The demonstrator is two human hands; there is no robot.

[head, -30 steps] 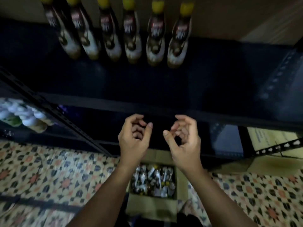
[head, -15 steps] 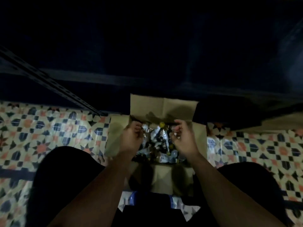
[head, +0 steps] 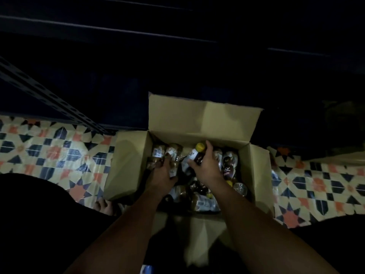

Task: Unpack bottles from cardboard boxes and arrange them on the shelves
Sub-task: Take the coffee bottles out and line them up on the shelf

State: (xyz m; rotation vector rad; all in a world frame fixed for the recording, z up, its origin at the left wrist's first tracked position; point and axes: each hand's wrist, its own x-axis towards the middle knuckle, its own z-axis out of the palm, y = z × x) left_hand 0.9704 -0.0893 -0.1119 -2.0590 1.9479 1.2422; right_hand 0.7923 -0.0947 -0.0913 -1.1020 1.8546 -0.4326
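Note:
An open cardboard box (head: 203, 117) stands on the floor below me, holding several dark bottles with yellow caps. Both my hands are inside it. My right hand (head: 207, 167) grips a yellow-capped bottle (head: 196, 154) by its neck, cap pointing away from me. My left hand (head: 161, 175) is curled round another bottle (head: 173, 155) at the box's left side. More bottles (head: 229, 163) lie loose to the right and near the front wall.
Dark shelving (head: 177, 56) fills the top of the view, with a perforated metal upright (head: 49, 99) at left. Patterned floor tiles (head: 49, 151) lie either side of the box. My dark-clothed knees frame the bottom corners, and a bare foot (head: 104, 206) shows beside the box.
My view dropped from the shelf row of bottles to the box. Both empty hands came down into it and each took hold of a bottle.

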